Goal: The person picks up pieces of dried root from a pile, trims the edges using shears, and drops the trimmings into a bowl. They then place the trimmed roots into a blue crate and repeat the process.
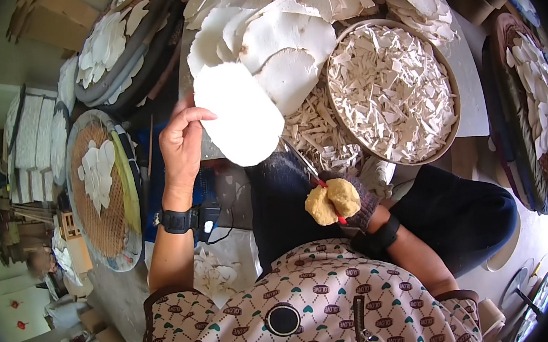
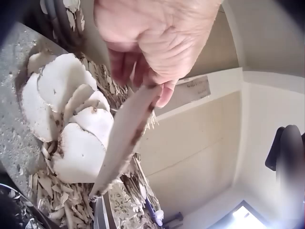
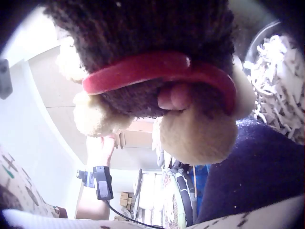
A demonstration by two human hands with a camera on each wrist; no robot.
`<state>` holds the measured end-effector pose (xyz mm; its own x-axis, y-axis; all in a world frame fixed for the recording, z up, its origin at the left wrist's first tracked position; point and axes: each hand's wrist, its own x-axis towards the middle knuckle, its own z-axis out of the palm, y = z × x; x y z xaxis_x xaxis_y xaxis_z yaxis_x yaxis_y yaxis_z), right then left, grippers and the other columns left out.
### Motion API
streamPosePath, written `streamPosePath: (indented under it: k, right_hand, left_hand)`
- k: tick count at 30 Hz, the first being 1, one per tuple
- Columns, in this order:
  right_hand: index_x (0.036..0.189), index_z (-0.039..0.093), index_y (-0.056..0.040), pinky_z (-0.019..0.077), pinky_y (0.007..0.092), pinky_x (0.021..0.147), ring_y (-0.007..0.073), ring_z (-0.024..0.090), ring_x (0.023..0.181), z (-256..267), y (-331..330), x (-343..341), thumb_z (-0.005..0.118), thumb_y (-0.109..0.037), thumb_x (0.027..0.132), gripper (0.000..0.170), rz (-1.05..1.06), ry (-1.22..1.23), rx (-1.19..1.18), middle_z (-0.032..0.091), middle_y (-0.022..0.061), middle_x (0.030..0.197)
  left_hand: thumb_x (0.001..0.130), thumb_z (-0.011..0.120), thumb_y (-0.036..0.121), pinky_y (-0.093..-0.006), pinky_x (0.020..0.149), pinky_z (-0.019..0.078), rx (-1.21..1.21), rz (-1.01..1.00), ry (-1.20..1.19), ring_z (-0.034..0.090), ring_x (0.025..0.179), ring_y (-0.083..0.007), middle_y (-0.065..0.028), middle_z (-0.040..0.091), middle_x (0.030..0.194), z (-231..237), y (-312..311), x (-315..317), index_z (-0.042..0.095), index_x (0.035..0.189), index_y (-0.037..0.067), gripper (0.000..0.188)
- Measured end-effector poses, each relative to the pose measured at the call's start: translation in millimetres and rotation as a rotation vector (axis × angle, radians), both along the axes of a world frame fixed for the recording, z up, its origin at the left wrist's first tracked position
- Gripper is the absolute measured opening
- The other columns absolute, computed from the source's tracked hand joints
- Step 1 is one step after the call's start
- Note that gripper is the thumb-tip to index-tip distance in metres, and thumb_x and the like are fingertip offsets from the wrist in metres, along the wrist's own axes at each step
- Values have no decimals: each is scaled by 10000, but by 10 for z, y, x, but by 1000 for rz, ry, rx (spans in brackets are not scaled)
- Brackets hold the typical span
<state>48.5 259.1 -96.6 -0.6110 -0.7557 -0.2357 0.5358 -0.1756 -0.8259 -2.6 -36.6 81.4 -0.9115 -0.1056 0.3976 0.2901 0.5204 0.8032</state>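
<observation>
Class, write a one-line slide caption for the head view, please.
Left hand pinching a white slice, gloved right hand holding padded scissors, near a round tray of white chips.

A grey tabletop (image 1: 472,98) carries overlapping flat white slices (image 1: 289,34), some brown-flecked, heaped along its far side. Nearer the person sits a round shallow tray (image 1: 456,93) full of pale chips (image 1: 393,93), with loose cut strips (image 1: 313,126) piled beside it.
</observation>
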Motion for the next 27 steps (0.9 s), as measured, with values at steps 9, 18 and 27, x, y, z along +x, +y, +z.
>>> streamPosePath:
  k: [9,18,27]
  right_hand:
    - [1116,507,19,506,311,831,185,596,938,90,12,21,580,-75,856,286,-54,-49,-37,575,93,1057]
    - [1166,485,-3,455,330,915,202,572,1004,-54,-71,16,514,-64,890,284,-63,-427,-631,564,102,1117]
    - [1165,513,11,421,306,954,167,539,1058,151,2,11,542,-61,883,292,-73,138,-69,562,102,1149]
  left_hand:
    - [917,415,109,-206,679,454,783,-2,-322,575,754,-85,-51,613,868,-129,196,146,585,996,9,212]
    - [859,504,-18,-306,865,460,777,88,-267,553,1036,-178,-158,549,1173,-338,175,70,329,1309,-12,483]
    - [863,495,-20,-290,871,457,812,97,-269,564,1014,-160,-124,573,1149,-479,226,3,382,1263,-25,415]
